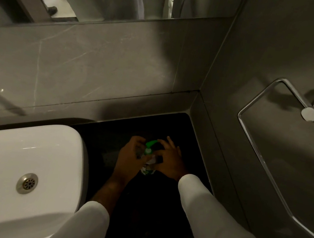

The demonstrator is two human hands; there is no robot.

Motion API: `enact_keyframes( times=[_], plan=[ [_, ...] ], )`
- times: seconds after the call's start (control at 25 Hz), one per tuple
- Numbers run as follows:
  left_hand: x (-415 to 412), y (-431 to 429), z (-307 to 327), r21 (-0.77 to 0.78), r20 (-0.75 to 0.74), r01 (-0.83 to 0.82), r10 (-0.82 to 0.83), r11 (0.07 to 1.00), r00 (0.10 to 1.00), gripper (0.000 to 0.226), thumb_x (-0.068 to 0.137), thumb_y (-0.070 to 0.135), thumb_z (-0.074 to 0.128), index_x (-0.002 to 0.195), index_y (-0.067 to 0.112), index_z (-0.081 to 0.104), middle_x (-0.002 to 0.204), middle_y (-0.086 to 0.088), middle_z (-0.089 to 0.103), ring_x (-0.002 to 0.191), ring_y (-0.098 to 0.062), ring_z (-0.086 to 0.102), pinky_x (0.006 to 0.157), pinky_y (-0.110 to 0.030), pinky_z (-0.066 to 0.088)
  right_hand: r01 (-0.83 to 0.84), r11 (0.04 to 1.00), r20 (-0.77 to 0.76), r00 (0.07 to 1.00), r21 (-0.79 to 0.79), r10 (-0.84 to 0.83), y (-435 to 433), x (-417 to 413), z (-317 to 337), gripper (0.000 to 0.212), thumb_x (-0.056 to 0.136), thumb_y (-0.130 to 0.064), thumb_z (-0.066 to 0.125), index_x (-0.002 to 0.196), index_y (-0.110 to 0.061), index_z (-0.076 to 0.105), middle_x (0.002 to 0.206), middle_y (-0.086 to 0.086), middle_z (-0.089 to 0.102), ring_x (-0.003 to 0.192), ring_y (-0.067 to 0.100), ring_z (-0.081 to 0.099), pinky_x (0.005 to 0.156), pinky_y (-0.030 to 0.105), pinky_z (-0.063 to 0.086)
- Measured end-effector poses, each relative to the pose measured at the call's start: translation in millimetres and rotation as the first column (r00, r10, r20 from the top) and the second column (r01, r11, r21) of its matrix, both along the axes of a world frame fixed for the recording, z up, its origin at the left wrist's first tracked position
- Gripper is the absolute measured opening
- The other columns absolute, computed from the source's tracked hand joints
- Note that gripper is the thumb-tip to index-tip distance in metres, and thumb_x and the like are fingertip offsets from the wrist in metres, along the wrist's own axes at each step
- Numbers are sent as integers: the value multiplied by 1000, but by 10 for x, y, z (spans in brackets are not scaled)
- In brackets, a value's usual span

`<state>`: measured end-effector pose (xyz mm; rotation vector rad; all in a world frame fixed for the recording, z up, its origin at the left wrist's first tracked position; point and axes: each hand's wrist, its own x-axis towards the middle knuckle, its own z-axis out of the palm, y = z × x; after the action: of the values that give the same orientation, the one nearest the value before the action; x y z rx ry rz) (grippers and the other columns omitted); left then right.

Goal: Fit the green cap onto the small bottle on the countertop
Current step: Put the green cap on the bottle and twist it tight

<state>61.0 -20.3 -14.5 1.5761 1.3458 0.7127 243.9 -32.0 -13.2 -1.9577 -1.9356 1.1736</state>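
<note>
On the dark countertop [171,124] right of the one white basin [26,161], in a grey-tiled corner, we note one small bottle [147,171] clasped by left hand [130,155] and right hand [168,161], one green cap [151,143] at its top.

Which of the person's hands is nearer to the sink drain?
The left. The left hand grips the small bottle on the side facing the white sink's drain; the right hand is on the bottle's far side, towards the wall.
</note>
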Motion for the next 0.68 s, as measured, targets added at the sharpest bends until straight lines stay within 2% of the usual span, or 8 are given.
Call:
enact_keyframes(
  times=[0.08,0.16,0.24,0.36,0.44,0.52,0.56,0.68],
  plan=[
    [-50,59,-37,-16,22,27,-27,999,999,49,84,19,80,111,52,55,108,22,68,102,0,67,81,-16,56,23,1000,-15,1000,-8,-23,3,7,12,52,77,-45,80,124,-24,71,167,-7,23,159,24,-3,126,59,-1],
    [-92,62,-90,-59,91,110,-104,992,990,55,90,9,73,124,48,56,124,19,65,117,-5,64,92,-22,55,31,999,-24,999,-12,-31,7,21,28,48,77,-43,80,120,-23,73,167,-7,24,159,24,-2,126,59,-1],
    [-63,20,-63,-70,83,107,-101,992,991,54,86,24,79,132,39,54,128,19,62,117,0,62,92,-18,54,8,1000,-5,1000,-6,-8,2,1,34,47,78,-44,79,120,-25,73,167,-7,25,159,24,-2,126,59,0],
    [-39,62,-61,7,-58,22,-22,1000,998,41,78,34,85,111,34,62,108,11,70,97,-5,69,80,-23,58,12,1000,-13,1000,-15,-12,-5,-23,48,50,78,-43,79,124,-25,70,168,-6,23,159,24,-3,126,59,0],
    [-70,75,-86,-23,-8,86,-86,996,996,45,87,16,77,127,27,59,122,5,68,111,-11,67,90,-26,56,25,999,-21,999,-27,-25,-5,-1,60,51,78,-41,80,124,-23,70,168,-6,23,159,24,-2,126,58,0],
    [-104,44,-68,-91,105,139,-129,986,986,61,90,3,68,142,28,48,135,8,60,120,-3,62,95,-20,52,11,1000,-9,1000,-25,-11,-5,14,56,49,78,-42,79,123,-23,71,167,-7,25,159,24,-2,126,59,0],
    [-106,16,-53,-87,114,111,-100,990,988,62,87,6,72,139,31,50,133,15,59,117,4,61,91,-14,51,3,1000,-1,1000,-23,-3,-6,10,47,49,78,-43,78,123,-24,70,167,-7,25,159,24,-2,126,59,0],
    [-55,23,5,45,-29,-2,3,999,1000,28,75,35,86,95,41,67,91,24,68,89,17,64,71,-8,51,10,1000,-11,1000,-16,-11,-3,-20,7,49,77,-44,79,122,-26,71,167,-7,25,159,23,-2,126,59,0]
  ],
)
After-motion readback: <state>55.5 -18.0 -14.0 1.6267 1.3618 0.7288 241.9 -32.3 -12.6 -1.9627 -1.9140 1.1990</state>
